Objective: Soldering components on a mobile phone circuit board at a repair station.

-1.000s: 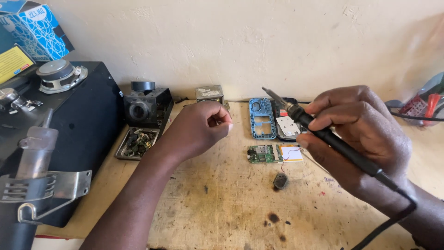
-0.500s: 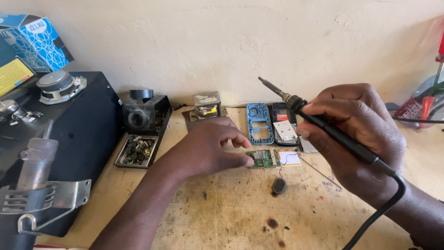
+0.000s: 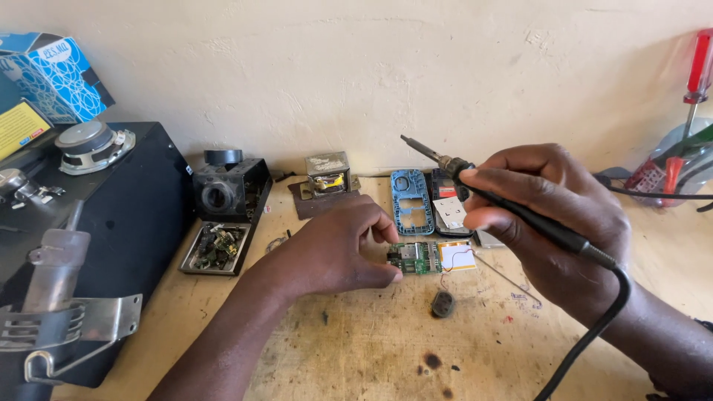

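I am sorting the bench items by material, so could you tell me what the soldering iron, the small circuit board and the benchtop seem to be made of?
Soldering iron: matte black grip, probably plastic or rubber, with a dull grey metal tip, held in the right hand.
Circuit board: green laminate with shiny metal parts, under the left hand fingertips.
Benchtop: pale unfinished wood or board, judging by its scratches and burn spots.

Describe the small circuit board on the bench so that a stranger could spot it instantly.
On the wooden bench, look just right of the left hand, whose fingertips touch it. The green circuit board lies flat below the blue phone frame. Only it is green, with a pale screen panel at its right end.
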